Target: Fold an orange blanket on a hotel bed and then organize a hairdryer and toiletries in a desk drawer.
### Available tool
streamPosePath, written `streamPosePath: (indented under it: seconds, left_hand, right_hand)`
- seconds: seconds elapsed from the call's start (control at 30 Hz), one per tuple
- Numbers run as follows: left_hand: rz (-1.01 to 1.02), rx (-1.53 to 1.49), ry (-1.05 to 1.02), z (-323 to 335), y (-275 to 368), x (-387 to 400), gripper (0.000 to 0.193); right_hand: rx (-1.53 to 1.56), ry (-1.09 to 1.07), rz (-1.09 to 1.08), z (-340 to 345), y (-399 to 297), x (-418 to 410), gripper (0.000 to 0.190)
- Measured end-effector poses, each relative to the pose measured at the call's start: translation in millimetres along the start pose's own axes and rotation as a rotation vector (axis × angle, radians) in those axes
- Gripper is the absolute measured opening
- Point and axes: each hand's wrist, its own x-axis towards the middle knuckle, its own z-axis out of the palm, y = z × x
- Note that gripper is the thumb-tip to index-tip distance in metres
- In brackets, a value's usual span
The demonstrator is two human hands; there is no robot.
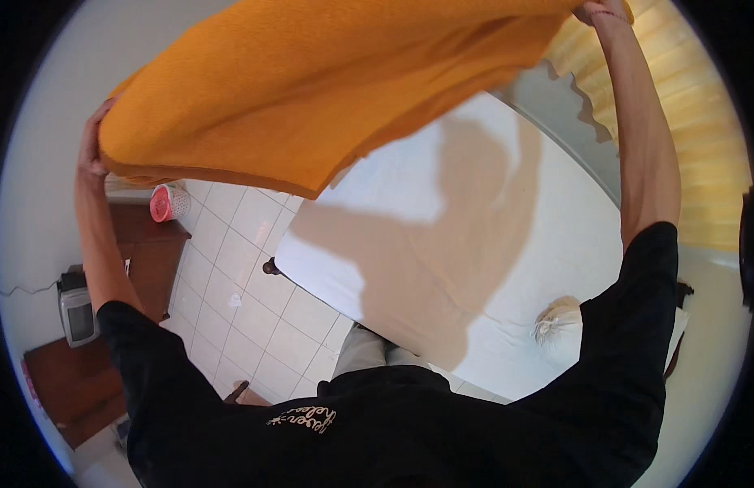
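Observation:
A large orange cloth, perhaps a blanket (303,104), is stretched in the air between my raised arms. My left hand (95,143) grips its edge at the left. At the top right my right hand (596,11) holds the other end, its fingers partly cut off by the picture's rim. Below the cloth lies a mattress with a white sheet (572,201), creased in places, with my shadow across it. The far part of the bed is hidden behind the cloth.
A white bolster or pillow with a tied end (560,329) lies by my right elbow. To the left stand a brown wooden cabinet (148,244), a small television (79,314) and a pink-and-white basket (169,203). A dark bedpost knob (271,266) rises at the mattress corner. Yellow curtains (700,140) hang at right.

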Motion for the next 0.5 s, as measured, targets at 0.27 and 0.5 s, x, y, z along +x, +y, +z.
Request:
streamPosePath:
  seconds: [0.27,0.5]
  left_hand:
    - [0.103,0.009,0.444,57.9,-69.1,-118.6,0.041]
    - [-0.329,0.089,0.59,209.4,-388.3,-156.5,0.053]
  right_hand:
    - [0.161,-0.651,0.235,-47.0,89.2,31.4,0.025]
    - [-0.242,-0.282,0.275,-249.9,259.2,70.4,0.05]
